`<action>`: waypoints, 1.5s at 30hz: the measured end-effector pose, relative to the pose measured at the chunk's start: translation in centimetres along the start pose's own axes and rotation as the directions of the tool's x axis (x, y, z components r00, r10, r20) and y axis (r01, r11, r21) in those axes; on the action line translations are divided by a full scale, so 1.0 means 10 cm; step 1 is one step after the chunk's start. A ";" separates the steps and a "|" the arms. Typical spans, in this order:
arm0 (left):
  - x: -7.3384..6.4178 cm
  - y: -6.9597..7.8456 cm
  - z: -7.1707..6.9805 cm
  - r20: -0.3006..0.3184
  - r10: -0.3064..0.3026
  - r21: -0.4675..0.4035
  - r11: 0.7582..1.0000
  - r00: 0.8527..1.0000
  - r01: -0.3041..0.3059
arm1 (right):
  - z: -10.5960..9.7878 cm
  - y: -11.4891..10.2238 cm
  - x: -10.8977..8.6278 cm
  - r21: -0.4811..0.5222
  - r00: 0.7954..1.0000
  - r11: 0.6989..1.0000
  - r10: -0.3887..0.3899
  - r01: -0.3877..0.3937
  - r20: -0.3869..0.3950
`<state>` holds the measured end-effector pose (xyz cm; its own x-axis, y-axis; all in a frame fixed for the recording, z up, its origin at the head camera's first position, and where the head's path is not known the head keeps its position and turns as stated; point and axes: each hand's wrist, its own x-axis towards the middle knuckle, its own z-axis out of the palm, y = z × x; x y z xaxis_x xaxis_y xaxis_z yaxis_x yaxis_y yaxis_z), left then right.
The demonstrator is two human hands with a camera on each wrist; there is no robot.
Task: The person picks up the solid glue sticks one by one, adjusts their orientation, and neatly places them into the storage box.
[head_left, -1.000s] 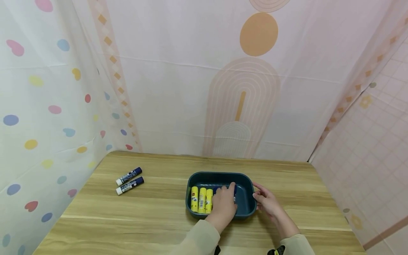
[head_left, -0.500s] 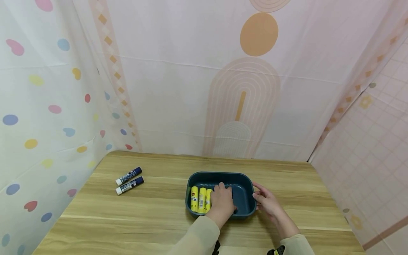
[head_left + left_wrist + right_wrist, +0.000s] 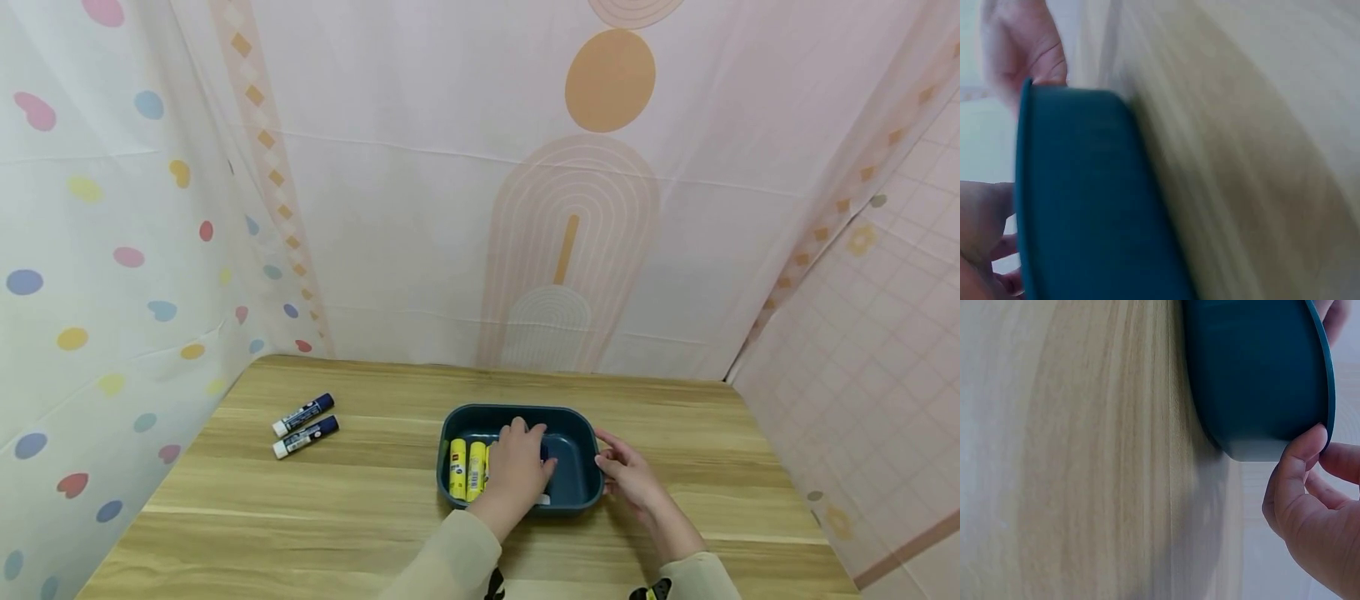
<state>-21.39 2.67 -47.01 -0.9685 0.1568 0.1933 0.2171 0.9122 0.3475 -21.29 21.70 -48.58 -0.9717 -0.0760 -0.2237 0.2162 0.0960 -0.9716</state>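
Note:
My left hand point(image 3: 519, 462) reaches down into a dark teal plastic box point(image 3: 576, 458), fingers spread over the glue sticks lying there. Its thumb stands apart on the right side. Two yellow glue sticks point(image 3: 476, 471) show left of the hand, with a yellow sliver of another beside them. A white end of a glue stick point(image 3: 543, 500) peeks out right of the wrist; the fingers hide the rest. In the left wrist view the box wall covers the left fingertips. My right hand point(image 3: 1316, 506) pinches the rim at the box's right end between thumb and fingers.
Two navy glue sticks with white ends point(image 3: 306, 437) lie side by side on the wooden table point(image 3: 360, 517), toward the left. A patterned curtain point(image 3: 420, 250) hangs behind the table and along both sides.
My left hand has shifted left inside the box, passing from the navy glue stick toward the yellow ones and covering more of them. The right hand and the box have stayed in place.

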 end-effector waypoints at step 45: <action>-0.47 -3.14 -0.82 -0.232 0.136 0.141 0.984 0.963 -0.105 | -0.01 0.03 0.01 -0.003 1.000 1.000 0.003 -0.003 -0.007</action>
<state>-22.65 -29.83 -51.35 -0.8751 0.1878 0.4461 0.2985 0.9349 0.1919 -21.30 21.82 -48.92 -0.9717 -0.0685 -0.2262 0.2190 0.0988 -0.9707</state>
